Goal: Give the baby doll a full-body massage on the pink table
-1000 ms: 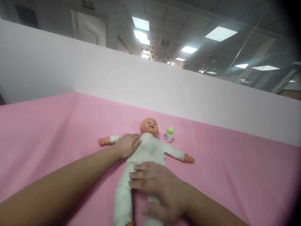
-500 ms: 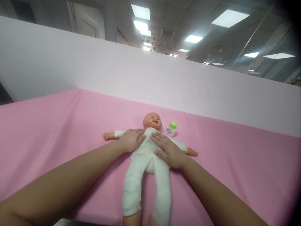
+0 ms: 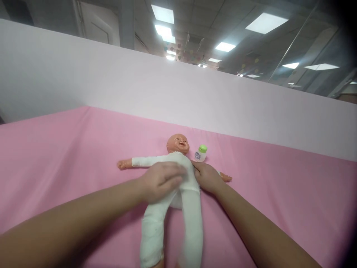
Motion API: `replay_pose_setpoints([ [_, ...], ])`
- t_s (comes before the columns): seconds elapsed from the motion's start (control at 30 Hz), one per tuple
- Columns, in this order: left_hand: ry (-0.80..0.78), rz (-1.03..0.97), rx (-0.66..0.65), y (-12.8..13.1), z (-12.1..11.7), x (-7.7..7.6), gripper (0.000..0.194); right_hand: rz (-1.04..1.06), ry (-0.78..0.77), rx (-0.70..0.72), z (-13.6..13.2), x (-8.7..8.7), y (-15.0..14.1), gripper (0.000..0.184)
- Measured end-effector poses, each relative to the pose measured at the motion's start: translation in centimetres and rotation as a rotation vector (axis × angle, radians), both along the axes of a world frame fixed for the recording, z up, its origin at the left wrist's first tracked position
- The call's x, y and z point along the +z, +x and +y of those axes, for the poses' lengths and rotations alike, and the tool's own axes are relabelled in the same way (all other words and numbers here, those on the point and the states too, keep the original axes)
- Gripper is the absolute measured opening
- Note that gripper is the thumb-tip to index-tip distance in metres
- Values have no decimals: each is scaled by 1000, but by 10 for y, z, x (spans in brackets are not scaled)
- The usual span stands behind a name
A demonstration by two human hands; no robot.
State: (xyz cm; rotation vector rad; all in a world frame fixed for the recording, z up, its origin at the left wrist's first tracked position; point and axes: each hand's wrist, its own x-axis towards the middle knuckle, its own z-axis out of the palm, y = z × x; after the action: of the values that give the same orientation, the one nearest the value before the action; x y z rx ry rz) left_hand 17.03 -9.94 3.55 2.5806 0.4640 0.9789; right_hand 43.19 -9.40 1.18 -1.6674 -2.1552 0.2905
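Note:
A baby doll (image 3: pixel 184 160) with a white cloth body lies face up, its arms spread and its head away from me. My left hand (image 3: pixel 164 180) is over the doll's belly, fingers stretched out and somewhat blurred, with nothing in its grasp. At the doll's side, below its shoulder, my right hand (image 3: pixel 208 176) rests against the body and covers part of the doll's arm; some fingertips are hidden. A small clear bottle (image 3: pixel 200 154) with a green cap stands beside the doll's head, just beyond my right hand.
A pink sheet (image 3: pixel 264 190) covers the padded surface under the doll. Behind it runs a low white wall (image 3: pixel 195 96), with glass and lit ceiling panels above.
My left hand has slid from the doll's chest down and across its belly. My right hand has moved from the belly out to the doll's side.

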Motion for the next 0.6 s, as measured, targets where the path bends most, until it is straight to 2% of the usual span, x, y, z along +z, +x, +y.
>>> replay_pose_setpoints([
  [0.07, 4, 76, -245, 7, -23, 5, 43, -5, 10, -1, 1, -1, 0, 50],
  [0.1, 28, 154, -304, 11, -31, 6, 46, -9, 15, -1, 1, -1, 0, 49],
  [0.17, 58, 285, -323, 18, -39, 6, 54, -14, 21, 0, 2, -1, 2, 48],
  [0.23, 64, 368, -265, 22, -36, 4, 65, -18, 11, -8, 2, -1, 2, 48],
  [0.33, 49, 431, -156, 20, -17, 1, 73, -17, -6, 5, 1, 0, 1, 46],
  [0.5, -15, 410, 157, 3, 25, -8, 62, 14, 19, 53, -4, 4, -2, 46],
  [0.6, -68, 392, 319, -8, 49, -17, 64, 27, 12, 58, -4, 3, 0, 47],
])
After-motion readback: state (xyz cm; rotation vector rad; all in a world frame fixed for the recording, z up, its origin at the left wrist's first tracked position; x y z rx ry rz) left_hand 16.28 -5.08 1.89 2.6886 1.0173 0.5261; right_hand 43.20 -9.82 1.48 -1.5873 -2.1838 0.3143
